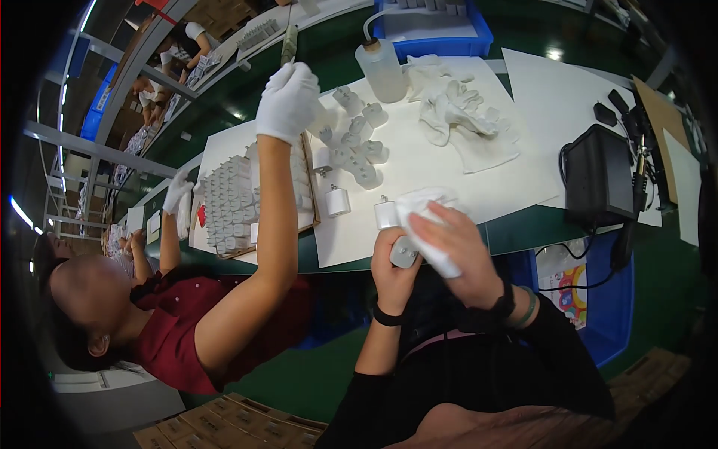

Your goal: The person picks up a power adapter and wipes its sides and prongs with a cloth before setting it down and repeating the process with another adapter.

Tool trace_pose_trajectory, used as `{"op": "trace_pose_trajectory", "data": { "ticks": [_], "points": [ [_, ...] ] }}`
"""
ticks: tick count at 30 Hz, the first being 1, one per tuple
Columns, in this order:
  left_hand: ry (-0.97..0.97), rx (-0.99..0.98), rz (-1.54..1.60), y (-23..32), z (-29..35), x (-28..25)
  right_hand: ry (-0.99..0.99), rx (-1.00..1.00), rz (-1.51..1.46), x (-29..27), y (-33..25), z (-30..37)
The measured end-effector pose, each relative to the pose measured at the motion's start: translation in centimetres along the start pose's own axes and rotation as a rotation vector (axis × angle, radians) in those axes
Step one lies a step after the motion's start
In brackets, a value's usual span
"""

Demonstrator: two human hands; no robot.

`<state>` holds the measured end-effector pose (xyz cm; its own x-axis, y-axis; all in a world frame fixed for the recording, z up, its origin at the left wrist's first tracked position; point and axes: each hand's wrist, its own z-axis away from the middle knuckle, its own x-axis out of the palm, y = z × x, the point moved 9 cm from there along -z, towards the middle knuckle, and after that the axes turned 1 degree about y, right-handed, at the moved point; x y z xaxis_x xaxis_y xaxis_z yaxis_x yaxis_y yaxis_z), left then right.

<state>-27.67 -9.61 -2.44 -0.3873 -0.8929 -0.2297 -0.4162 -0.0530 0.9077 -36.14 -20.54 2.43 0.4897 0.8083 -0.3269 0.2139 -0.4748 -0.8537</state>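
My left hand (pixel 393 277) is closed around a small pale power adapter (pixel 404 252), with one end face turned up. My right hand (pixel 460 247) grips a folded white cloth (pixel 434 247) and presses it against or just beside that adapter; the hand is slightly blurred. Just beyond them, a white adapter (pixel 386 215) stands on the white-covered table (pixel 464 198). Another white adapter (pixel 337 200) stands to its left. Farther back lies a loose cluster of similar adapters (pixel 363 150), several with prongs showing.
A co-worker's white-gloved hand (pixel 288 105) reaches over a tray of adapters (pixel 232 202) at left. Behind stand a plastic squeeze bottle (pixel 383 75) and a blue bin (pixel 449 41). White gloves (pixel 464 116) lie right of them. A black device (pixel 602 179) with cables sits far right.
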Motion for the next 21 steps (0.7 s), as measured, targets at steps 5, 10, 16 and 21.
{"op": "trace_pose_trajectory", "data": {
  "ticks": [5, 10, 16, 21],
  "points": [
    [0.096, -0.139, 0.082, -1.6, -0.2, -1.5, -0.159, -0.261, 0.404, 3.3, -1.8, 2.2],
    [-0.052, -0.303, 0.832, -1.6, -1.4, -1.1, -0.213, -0.013, 0.142, 2.3, 2.4, 5.2],
    [-0.200, -0.427, 1.273, -0.1, -0.4, 1.2, -0.022, 0.142, -0.169, -1.4, 4.1, 5.2],
    [-0.179, -0.258, 0.859, -0.2, 0.0, 0.0, 0.000, 0.220, -0.234, -1.4, 4.7, 5.8]
  ]
}}
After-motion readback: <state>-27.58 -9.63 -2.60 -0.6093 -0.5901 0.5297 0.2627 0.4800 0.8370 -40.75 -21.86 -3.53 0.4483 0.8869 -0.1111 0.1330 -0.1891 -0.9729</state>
